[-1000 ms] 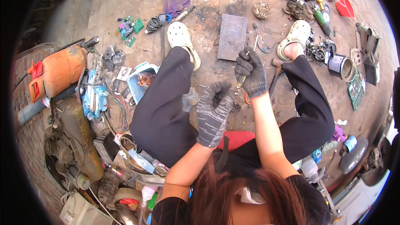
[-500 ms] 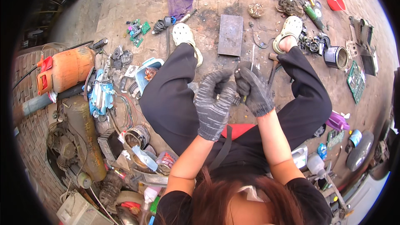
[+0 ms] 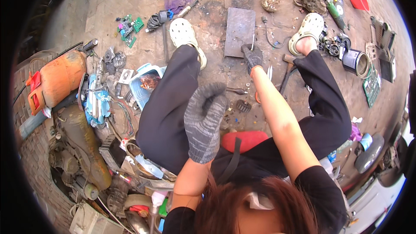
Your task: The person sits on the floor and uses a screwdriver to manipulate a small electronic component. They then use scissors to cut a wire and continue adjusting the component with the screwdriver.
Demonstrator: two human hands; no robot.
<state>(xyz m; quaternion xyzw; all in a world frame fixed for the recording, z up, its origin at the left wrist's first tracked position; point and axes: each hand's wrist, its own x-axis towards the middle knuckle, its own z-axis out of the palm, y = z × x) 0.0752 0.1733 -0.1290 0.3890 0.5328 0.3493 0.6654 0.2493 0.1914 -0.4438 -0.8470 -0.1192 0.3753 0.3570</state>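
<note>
My right hand [image 3: 252, 58], in a grey knitted glove, is closed round a thin metal rod-like tool [image 3: 253, 40] by the lower right corner of a flat metal plate [image 3: 239, 30]. The tool's shaft points away from me over the plate; its other end is hidden in the glove. My left hand [image 3: 204, 123], gloved alike, is held up before my left thigh with fingers and thumb curled together. Whatever they may hold is hidden. Between my legs lie a dark ridged metal piece [image 3: 243, 105] and a thin dark-handled tool [image 3: 237, 91].
A hammer [image 3: 286, 74] lies right of my forearm. Beside my left leg stands a blue tray [image 3: 141, 90] with copper-coloured scraps. Circuit board pieces [image 3: 129, 30], an orange gas cylinder [image 3: 65, 78], a can [image 3: 353, 59] and a green angle grinder [image 3: 336, 14] lie farther out.
My right hand has moved away from my left, forward to the metal plate, with the thin tool. My left hand has drawn slightly back and left, still curled. The view has shifted a little.
</note>
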